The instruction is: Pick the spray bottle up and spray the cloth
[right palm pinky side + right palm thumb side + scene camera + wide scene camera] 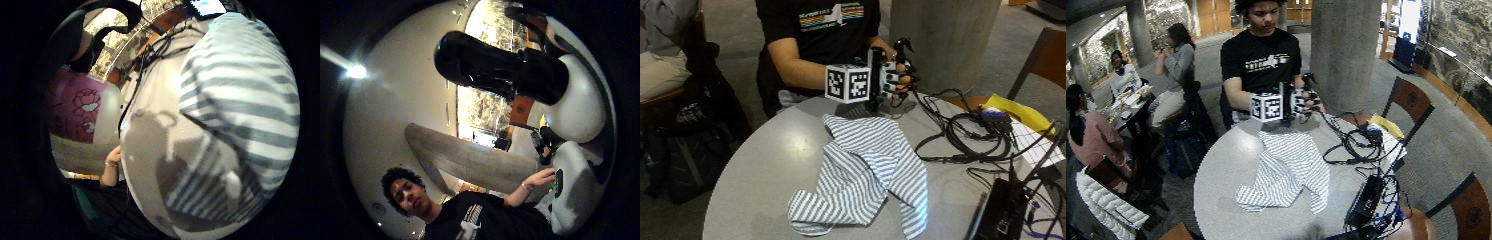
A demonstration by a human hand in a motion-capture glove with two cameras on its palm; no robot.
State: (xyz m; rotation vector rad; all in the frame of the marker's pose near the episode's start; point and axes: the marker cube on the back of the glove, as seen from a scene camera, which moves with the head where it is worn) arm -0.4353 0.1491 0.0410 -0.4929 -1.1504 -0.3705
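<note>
Striped cloth [866, 175] lies crumpled mid-table on the round grey table [766, 165], cable bundle [966, 135] just beside it. Gloved right hand [896, 75] is raised above the table's far edge, beyond the cloth, fingers curled; can't tell if it grips anything. Spray bottle not identifiable in any view.

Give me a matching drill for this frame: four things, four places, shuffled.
1. striped cloth
2. gloved right hand
3. black cables
4. yellow sheet

A. at the edge of the table, by the wooden chair
B. held up above the table's far edge
C. lying rumpled on the middle of the table
D. looped on the table between 1 and 4

Pairs: 1-C, 2-B, 3-D, 4-A
</note>
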